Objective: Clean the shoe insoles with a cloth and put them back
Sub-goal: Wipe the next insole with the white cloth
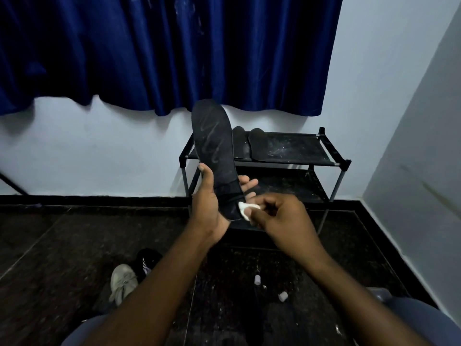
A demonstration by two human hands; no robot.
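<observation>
A long black insole (pixel 214 146) stands nearly upright in front of me, streaked with pale smears. My left hand (pixel 212 203) grips its heel end, thumb on the left edge and fingers behind. My right hand (pixel 279 218) pinches a small white cloth (pixel 245 211) against the insole's bottom right edge. Two more dark insoles (pixel 252 146) lie side by side on the top shelf of the shoe rack. A white sneaker (pixel 123 283) and a black shoe with white stripes (pixel 147 262) lie on the floor at lower left.
A black two-tier shoe rack (pixel 331 162) stands against the white wall under a blue curtain (pixel 162 51). Small white bits (pixel 283 295) lie on the dark speckled floor. My knees show at the bottom. A wall corner closes in on the right.
</observation>
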